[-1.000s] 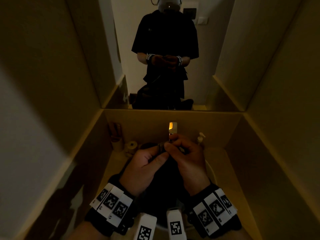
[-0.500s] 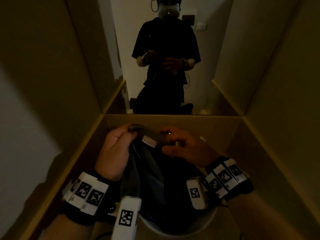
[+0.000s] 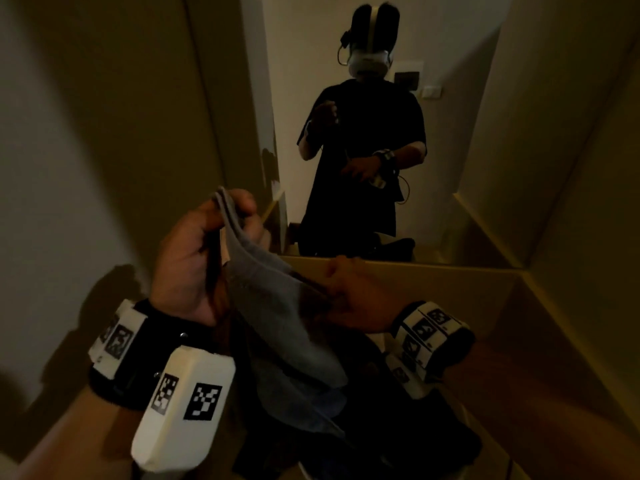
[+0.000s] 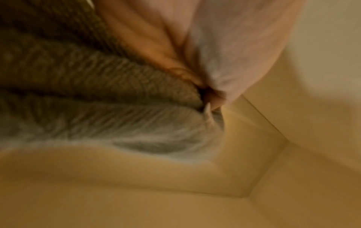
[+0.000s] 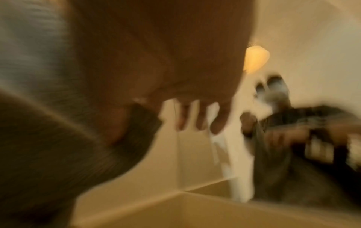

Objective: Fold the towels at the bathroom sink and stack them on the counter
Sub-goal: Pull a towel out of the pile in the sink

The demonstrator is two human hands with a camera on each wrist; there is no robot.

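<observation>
Left hand [image 3: 194, 268] fingers pinching grey towel [image 3: 273, 306] corner, raised; right hand [image 3: 356, 299] fingers pinching its edge lower down.

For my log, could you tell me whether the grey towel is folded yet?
Not yet folded: the grey towel hangs loose and draped, pinched between the raised left hand and the right hand.

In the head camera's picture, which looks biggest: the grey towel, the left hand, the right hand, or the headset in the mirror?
1. grey towel
2. left hand, though it is nearer the camera
3. right hand
4. headset, a far reflection in the mirror
</observation>
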